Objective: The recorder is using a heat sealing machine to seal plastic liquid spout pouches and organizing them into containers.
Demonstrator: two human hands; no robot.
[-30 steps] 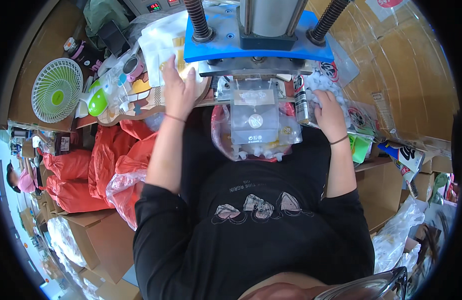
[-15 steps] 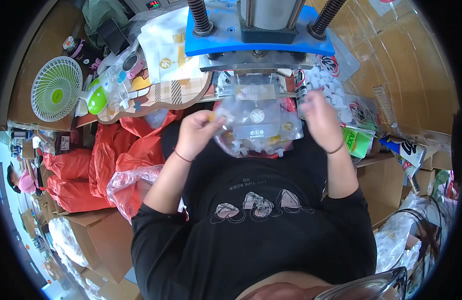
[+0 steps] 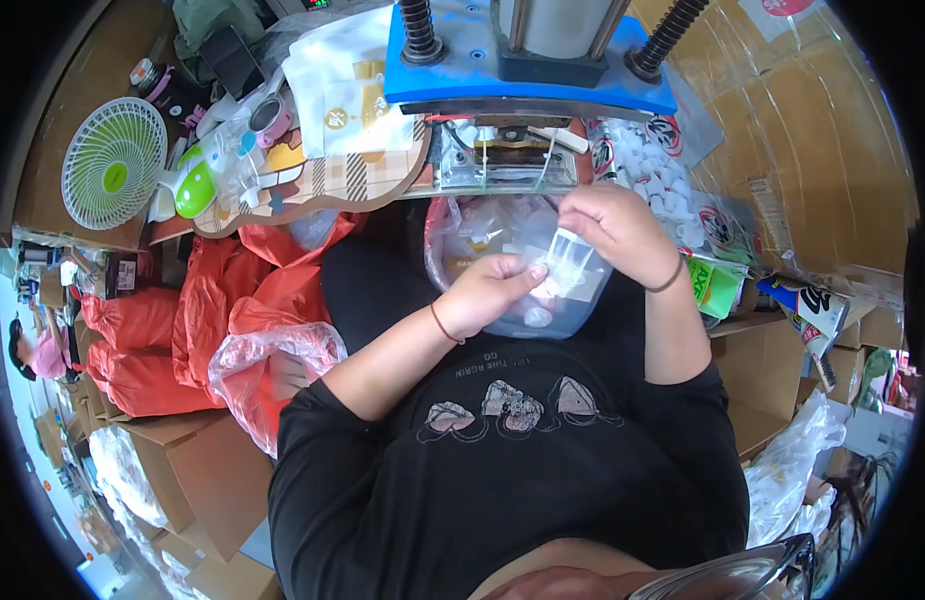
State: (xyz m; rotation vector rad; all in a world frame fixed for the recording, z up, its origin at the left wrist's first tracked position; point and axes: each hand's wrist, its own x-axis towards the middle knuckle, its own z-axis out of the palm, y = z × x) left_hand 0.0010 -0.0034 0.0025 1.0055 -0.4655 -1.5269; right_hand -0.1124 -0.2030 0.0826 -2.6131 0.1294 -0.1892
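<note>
A translucent plastic pouch (image 3: 538,317) with a round printed mark hangs between my hands, over a pink-rimmed basin (image 3: 431,262) on my lap. My left hand (image 3: 490,290) is closed, pinching the pouch with thumb and fingers at its middle. Closed as well, my right hand (image 3: 622,232) grips it higher up at the right; a small white piece shows below those fingers. More clear pouches (image 3: 482,225) lie in the basin. Just beyond stands a press with a blue plate (image 3: 532,88), above a metal lower fixture (image 3: 507,155).
White plastic caps (image 3: 657,180) are heaped right of the press. At left are a white and green fan (image 3: 114,175), a phone (image 3: 230,68) and printed pouches (image 3: 342,110) on a patterned board (image 3: 332,180). Red bags (image 3: 142,370) stand beside my left arm; cardboard surrounds the workplace.
The pouch at the press has come away, baring the lower fixture. My left hand has moved right and toward me; my right hand has moved slightly left and down. Both now hold the pouch.
</note>
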